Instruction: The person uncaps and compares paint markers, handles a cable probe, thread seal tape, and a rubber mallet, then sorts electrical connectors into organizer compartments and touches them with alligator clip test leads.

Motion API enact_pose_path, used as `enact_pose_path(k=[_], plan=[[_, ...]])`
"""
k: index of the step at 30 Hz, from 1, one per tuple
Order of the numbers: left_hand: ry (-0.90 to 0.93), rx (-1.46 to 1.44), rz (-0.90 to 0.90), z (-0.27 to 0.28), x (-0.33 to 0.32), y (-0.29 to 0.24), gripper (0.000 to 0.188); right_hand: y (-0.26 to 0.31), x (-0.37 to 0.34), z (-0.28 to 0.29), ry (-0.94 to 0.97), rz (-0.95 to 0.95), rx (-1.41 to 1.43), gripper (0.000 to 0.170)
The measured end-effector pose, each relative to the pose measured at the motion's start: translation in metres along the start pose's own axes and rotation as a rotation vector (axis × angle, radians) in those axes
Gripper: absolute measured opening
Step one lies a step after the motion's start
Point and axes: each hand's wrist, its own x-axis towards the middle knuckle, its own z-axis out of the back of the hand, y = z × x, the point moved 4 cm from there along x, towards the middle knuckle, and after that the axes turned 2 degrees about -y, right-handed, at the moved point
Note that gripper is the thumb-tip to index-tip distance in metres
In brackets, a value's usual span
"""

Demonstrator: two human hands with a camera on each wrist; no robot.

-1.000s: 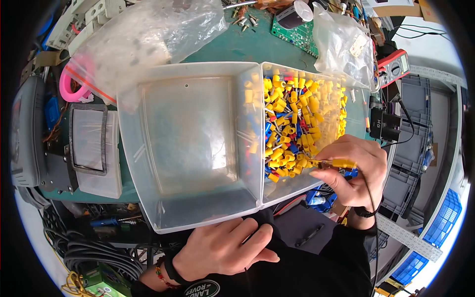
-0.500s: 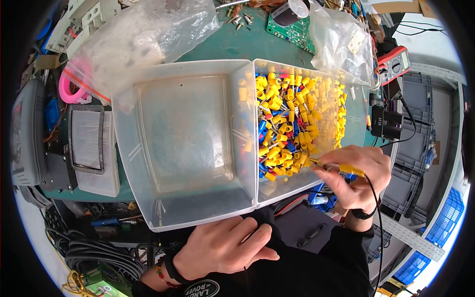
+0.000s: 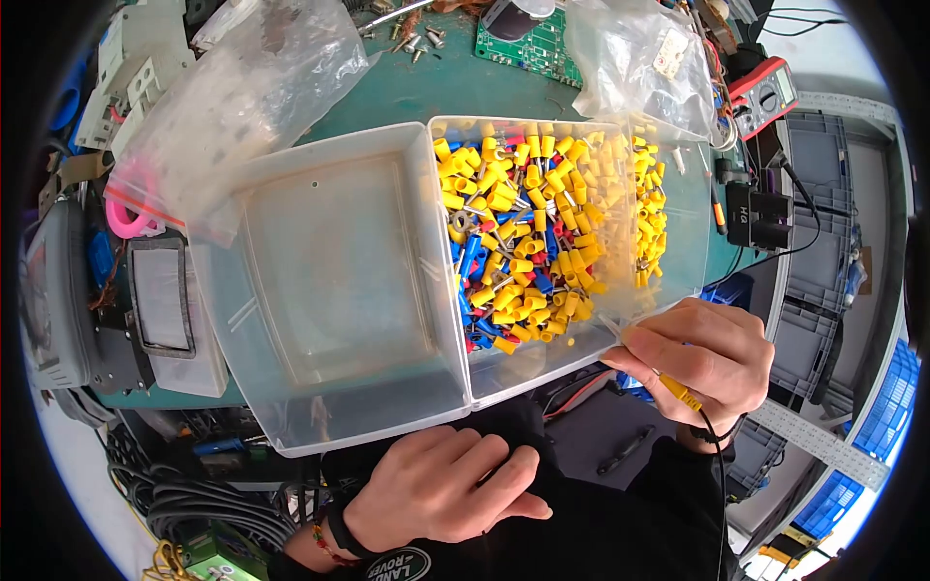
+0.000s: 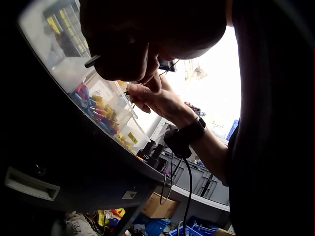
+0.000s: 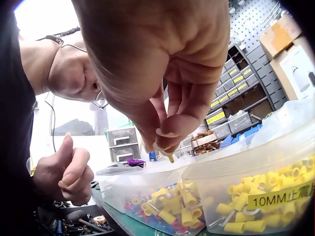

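Note:
My right hand (image 3: 697, 358) is above the front right rim of the filled box, its thumb and index finger pinching a small yellow-tipped piece (image 5: 171, 159) that resembles a ferrule; most of it hides behind the fingertips. Inside the clear plastic box (image 3: 538, 380) lies a heap of wire ferrules (image 3: 528, 242), mostly yellow with blue and red ones among them. At the front, before the body, my left hand (image 3: 446, 484) has its fingers loosely curled, with nothing visible in it. A black cable with a yellow sleeve (image 3: 680, 392) passes beside the right thumb.
Left of the ferrules stands a wide, bare plastic compartment (image 3: 329, 271). Plastic bags (image 3: 271, 87) lie behind, with a green circuit board (image 3: 528, 48) between them. A red multimeter (image 3: 765, 95) is at the back right. A flat lidded case (image 3: 165, 300) sits left.
The right hand has drawn slightly down and away from the heap; the yellow sleeve has swung lower beside it. Boxes and bench have shifted left in view. The left hand stays put.

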Motion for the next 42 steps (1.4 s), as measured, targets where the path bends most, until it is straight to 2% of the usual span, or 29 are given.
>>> enact_pose_path(k=[4,5,7,8,10,12,15,16,18,19,21,24,26,28,31,35,37,41,42], plan=[[-0.032,0.003,-0.015,0.0,0.006,-0.005,0.032,0.003,-0.003,0.002,-0.014,0.01,0.066,0.026],[-0.031,0.005,-0.015,-0.001,0.008,-0.007,0.032,0.005,-0.004,0.002,-0.01,0.079,0.154,0.025],[-0.142,-0.151,0.131,0.004,0.012,-0.008,0.027,0.011,-0.009,-0.003,-0.047,0.187,0.331,0.02],[-0.14,-0.148,0.13,0.003,0.013,-0.011,0.027,0.016,-0.008,-0.004,-0.036,0.222,0.411,0.018],[-0.187,-0.333,0.317,0.002,0.012,-0.01,0.022,0.026,-0.012,-0.008,-0.083,0.239,0.466,0.016],[-0.242,-0.352,0.296,0.005,0.018,-0.009,0.016,0.029,-0.014,-0.01,-0.103,0.246,0.505,0.014],[-0.082,-0.398,0.223,0.006,0.021,-0.006,0.021,0.032,-0.016,-0.011,-0.134,0.262,0.568,0.016],[-0.079,-0.397,0.223,0.007,0.021,-0.005,0.021,0.032,-0.016,-0.011,-0.136,0.261,0.568,0.016],[0.048,-0.392,0.128,0.006,0.02,-0.007,0.026,0.031,-0.016,-0.012,-0.133,0.255,0.607,0.02],[0.049,-0.391,0.128,0.006,0.02,-0.007,0.026,0.032,-0.018,-0.01,-0.134,0.256,0.606,0.02],[-0.064,-0.33,0.047,0.011,0.02,-0.009,0.025,0.027,-0.021,-0.008,-0.105,0.042,0.624,0.028],[-0.13,-0.214,-0.011,0.012,0.018,-0.012,0.026,0.028,-0.023,-0.01,-0.059,-0.054,0.686,0.036],[-0.138,-0.128,-0.026,0.01,0.016,-0.012,0.028,0.029,-0.025,-0.012,-0.068,-0.065,0.707,0.034],[-0.177,-0.054,-0.05,0.008,0.013,-0.013,0.028,0.029,-0.025,-0.014,-0.02,-0.092,0.687,0.041],[-0.204,-0.033,-0.06,0.01,0.012,-0.012,0.028,0.031,-0.022,-0.016,-0.01,-0.118,0.664,0.037],[-0.214,-0.026,-0.063,0.009,0.012,-0.011,0.028,0.032,-0.023,-0.017,0.006,-0.092,0.728,0.029],[-0.228,-0.09,-0.058,0.006,0.013,-0.007,0.023,0.035,-0.026,-0.016,-0.108,-0.013,0.641,0.025],[-0.249,-0.116,-0.028,0.001,0.011,-0.004,0.024,0.031,-0.021,-0.017,-0.092,0.076,0.637,0.021],[-0.248,-0.126,-0.019,0.003,0.01,-0.003,0.023,0.031,-0.02,-0.018,-0.074,0.148,0.623,0.019]])
